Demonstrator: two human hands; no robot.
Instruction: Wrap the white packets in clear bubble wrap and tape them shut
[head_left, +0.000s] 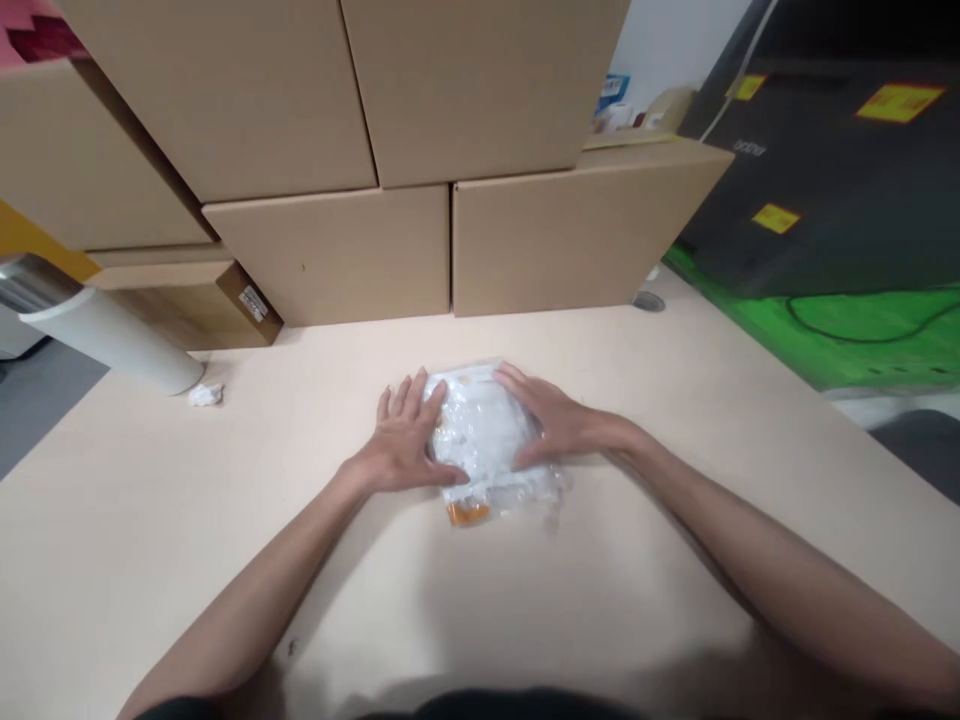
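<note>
A white package in clear, shiny plastic (484,430) lies on the pale tabletop (360,600), in the middle of the view. An orange patch shows at its near left corner, and loose clear plastic spreads at its near right side. My left hand (409,440) rests against the package's left side, fingers spread and thumb over its near edge. On the right side, my right hand (551,415) touches the package with its fingers and thumb apart. Neither hand is closed around it.
Stacked cardboard boxes (330,260) line the table's back. A white cylinder with a metallic end (112,335) and a crumpled white piece (206,395) are at the left. Beyond the right edge stand a dark panel with yellow labels (840,170) and a green surface (885,335).
</note>
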